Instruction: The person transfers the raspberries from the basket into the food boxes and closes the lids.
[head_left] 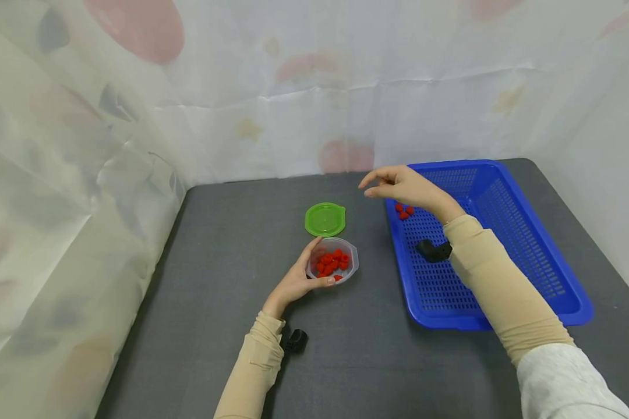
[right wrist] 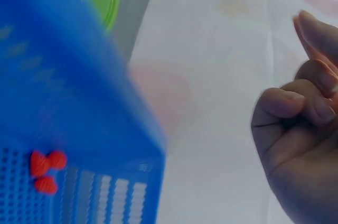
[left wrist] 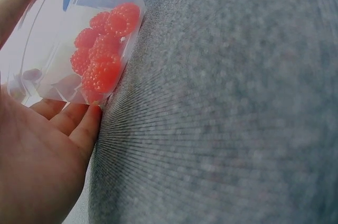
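Note:
My left hand (head_left: 295, 284) holds a small clear plastic container (head_left: 353, 263), thumb on the near side and fingers at the far side. Several red raspberries (head_left: 329, 263) lie inside; the left wrist view shows raspberries (left wrist: 103, 73) through the container's wall. Over the left rim of a blue plastic basket (head_left: 445, 299) is my right hand (head_left: 406, 185), raised with its fingers loosely bent. Nothing shows between its thumb and fingers, and the right wrist view shows the right hand (right wrist: 296, 129) beyond the rim. Three raspberries (right wrist: 45, 171) lie in the basket.
A green lid (head_left: 325, 219) lies flat on the dark grey table (head_left: 215, 291), just behind the container. The basket takes up the table's right side. Patterned white curtains (head_left: 293, 128) hang behind the table and at both sides.

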Demonstrator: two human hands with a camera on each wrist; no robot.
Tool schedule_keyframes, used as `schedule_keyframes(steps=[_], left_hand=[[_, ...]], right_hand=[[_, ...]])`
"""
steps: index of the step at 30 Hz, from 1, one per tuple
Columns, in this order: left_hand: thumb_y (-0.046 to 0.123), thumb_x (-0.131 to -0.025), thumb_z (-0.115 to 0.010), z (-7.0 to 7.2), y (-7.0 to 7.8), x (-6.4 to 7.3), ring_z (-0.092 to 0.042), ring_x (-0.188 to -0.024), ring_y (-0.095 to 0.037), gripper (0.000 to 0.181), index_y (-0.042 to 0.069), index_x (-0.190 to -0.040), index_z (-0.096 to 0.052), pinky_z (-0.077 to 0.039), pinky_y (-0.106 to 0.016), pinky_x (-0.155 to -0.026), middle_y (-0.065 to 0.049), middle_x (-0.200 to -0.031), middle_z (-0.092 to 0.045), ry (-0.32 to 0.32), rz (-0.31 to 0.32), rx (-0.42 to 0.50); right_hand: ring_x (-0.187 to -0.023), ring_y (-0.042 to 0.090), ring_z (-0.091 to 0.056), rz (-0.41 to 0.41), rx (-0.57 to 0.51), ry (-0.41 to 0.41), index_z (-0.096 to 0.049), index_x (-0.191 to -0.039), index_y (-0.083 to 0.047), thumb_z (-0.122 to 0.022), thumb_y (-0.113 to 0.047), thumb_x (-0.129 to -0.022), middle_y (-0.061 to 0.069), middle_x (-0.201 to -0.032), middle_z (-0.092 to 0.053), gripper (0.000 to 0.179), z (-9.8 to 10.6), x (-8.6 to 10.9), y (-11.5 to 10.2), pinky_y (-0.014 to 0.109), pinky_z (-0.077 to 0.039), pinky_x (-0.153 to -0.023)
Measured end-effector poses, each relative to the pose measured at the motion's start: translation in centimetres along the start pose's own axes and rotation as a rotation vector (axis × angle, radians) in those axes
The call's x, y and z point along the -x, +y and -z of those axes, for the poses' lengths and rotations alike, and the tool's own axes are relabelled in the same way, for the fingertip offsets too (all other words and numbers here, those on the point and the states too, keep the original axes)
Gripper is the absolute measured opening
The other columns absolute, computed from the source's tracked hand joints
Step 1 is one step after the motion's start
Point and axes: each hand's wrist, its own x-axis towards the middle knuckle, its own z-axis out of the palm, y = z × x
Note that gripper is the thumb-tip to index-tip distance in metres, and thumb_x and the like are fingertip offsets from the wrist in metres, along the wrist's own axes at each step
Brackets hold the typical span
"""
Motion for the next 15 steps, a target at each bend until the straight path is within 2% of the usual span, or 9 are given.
schedule_keyframes(steps=[1,5,8,12,15], left_hand=[[0.025,-0.074,-0.079,0.0,0.0,0.1,-0.036,-0.135,-0.019,0.096,0.03,-0.148,-0.018,-0.025,-0.048,-0.113,-0.001,-0.145,-0.039,-0.001,-0.004,0.005],[0.019,-0.077,-0.076,0.3,1.7,0.7,-0.033,-0.138,-0.023,0.095,0.024,-0.15,-0.016,-0.022,-0.049,-0.114,-0.007,-0.148,-0.036,-0.025,0.013,0.014],[0.016,-0.077,-0.076,0.3,1.8,0.6,-0.032,-0.139,-0.024,0.096,0.023,-0.15,-0.014,-0.022,-0.049,-0.114,-0.009,-0.149,-0.034,-0.037,0.031,0.013],[0.019,-0.076,-0.077,0.1,0.1,0.0,-0.033,-0.138,-0.021,0.096,0.03,-0.149,-0.015,-0.022,-0.048,-0.114,-0.004,-0.148,-0.036,-0.023,0.022,0.015],[0.021,-0.075,-0.078,0.0,0.0,-0.1,-0.034,-0.137,-0.019,0.096,0.031,-0.148,-0.017,-0.023,-0.047,-0.114,-0.002,-0.146,-0.038,-0.013,0.014,0.023]], right_hand=[[-0.051,0.013,-0.028,-0.012,-0.016,0.029,-0.064,-0.11,-0.026,-0.06,-0.039,-0.089,0.0,-0.064,-0.036,0.024,0.3,0.2,0.3,0.032,-0.037,-0.059],[-0.053,0.012,-0.031,-0.037,-0.066,0.128,-0.063,-0.113,-0.018,-0.06,-0.034,-0.091,-0.004,-0.061,-0.035,0.028,1.1,1.0,1.2,0.032,-0.037,-0.062],[-0.053,0.011,-0.03,-0.057,-0.101,0.188,-0.061,-0.117,-0.014,-0.059,-0.031,-0.091,-0.005,-0.058,-0.032,0.031,1.5,1.5,2.4,0.031,-0.035,-0.06],[-0.052,0.011,-0.028,-0.091,-0.103,0.24,-0.06,-0.12,-0.015,-0.06,-0.036,-0.09,-0.007,-0.058,-0.031,0.037,1.7,1.4,5.1,0.03,-0.034,-0.06],[-0.052,0.012,-0.027,-0.123,-0.092,0.259,-0.059,-0.121,-0.015,-0.06,-0.038,-0.09,-0.006,-0.058,-0.03,0.038,1.7,1.5,6.5,0.032,-0.034,-0.063]])
